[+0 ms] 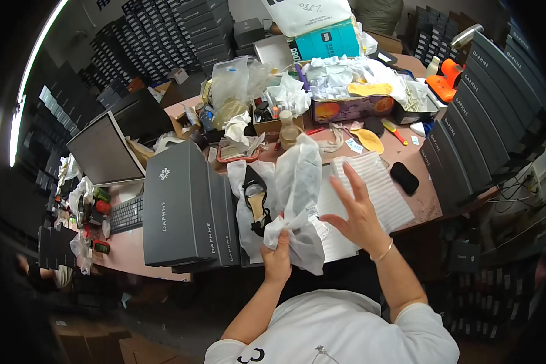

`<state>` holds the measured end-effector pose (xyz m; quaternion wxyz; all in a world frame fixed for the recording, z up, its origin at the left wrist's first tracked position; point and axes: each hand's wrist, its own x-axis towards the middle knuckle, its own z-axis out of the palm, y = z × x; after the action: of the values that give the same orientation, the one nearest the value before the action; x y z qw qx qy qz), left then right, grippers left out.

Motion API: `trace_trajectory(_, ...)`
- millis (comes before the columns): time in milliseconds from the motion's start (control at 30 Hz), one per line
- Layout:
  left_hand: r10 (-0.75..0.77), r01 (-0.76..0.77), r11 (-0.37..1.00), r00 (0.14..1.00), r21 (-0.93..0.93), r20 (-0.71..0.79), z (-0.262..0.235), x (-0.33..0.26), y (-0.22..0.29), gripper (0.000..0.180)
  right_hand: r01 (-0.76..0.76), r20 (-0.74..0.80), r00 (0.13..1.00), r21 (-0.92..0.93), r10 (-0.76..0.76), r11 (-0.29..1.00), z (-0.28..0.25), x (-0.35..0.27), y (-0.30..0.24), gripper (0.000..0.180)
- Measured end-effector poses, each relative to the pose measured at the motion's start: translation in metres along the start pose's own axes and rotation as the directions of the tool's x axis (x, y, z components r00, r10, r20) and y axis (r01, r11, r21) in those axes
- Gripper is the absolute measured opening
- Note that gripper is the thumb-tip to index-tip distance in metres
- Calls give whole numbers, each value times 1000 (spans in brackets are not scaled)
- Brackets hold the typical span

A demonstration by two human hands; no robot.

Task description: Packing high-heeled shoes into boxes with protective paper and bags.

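My left hand (277, 258) is closed round a bunched part of white tissue paper (299, 173), which rises crumpled above it. Just beyond that hand a black pointed shoe (255, 197) with a pale insole lies on more white paper, its near end partly hidden by the tissue. My right hand (358, 215) is raised with fingers spread and holds nothing; it hovers over a ribbed white foam sheet (379, 188). An open box with white paper lies beneath both hands, its edges mostly covered.
Dark grey shoeboxes (176, 206) stand close on my left, with a taller stack (473, 115) at the right. A monitor (106, 148) and keyboard (127, 213) are farther left. Behind the work area are a glass bottle (289, 130), a paper-filled carton (346, 111), yellow insoles (368, 141) and a black mouse (404, 178).
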<state>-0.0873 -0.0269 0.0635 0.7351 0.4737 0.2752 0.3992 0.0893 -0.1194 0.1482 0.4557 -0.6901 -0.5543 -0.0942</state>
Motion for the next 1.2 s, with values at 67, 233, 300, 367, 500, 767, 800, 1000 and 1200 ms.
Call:
trace_trajectory(67,-64,63,997,998,-44,-7,-11,-11,0,43,247,223,951,-126,-215,961,15,18,9,46)
trace_trajectory(233,-203,187,922,979,-340,-11,-16,9,-4,48,23,258,961,282,-99,959,95,-52,-31,10)
trace_trajectory(300,-240,242,941,970,-236,35,-45,18,-1,53,86,408,862,467,-300,880,70,-65,-71,30)
trace_trajectory(367,-322,387,848,919,-363,228,-79,29,-8,63,-34,379,916,391,-128,920,35,-48,-53,38)
trace_trajectory(500,-481,611,708,785,-354,390,-65,21,52,68,314,365,903,-196,-228,929,-16,21,-12,61)
trace_trajectory(767,-167,116,932,978,-343,-124,-26,71,75,55,-147,252,932,-394,261,907,-22,-16,63,38)
trace_trajectory(800,-32,-20,962,982,-271,-188,-8,63,90,56,-245,174,920,-447,352,861,-31,-20,83,33)
trace_trajectory(1000,112,-802,386,532,456,840,63,47,3,18,-606,-111,796,-129,595,785,-79,-3,143,29)
trace_trajectory(1200,-388,-271,529,765,804,514,22,91,15,43,-362,197,905,-111,378,925,-110,6,88,29)
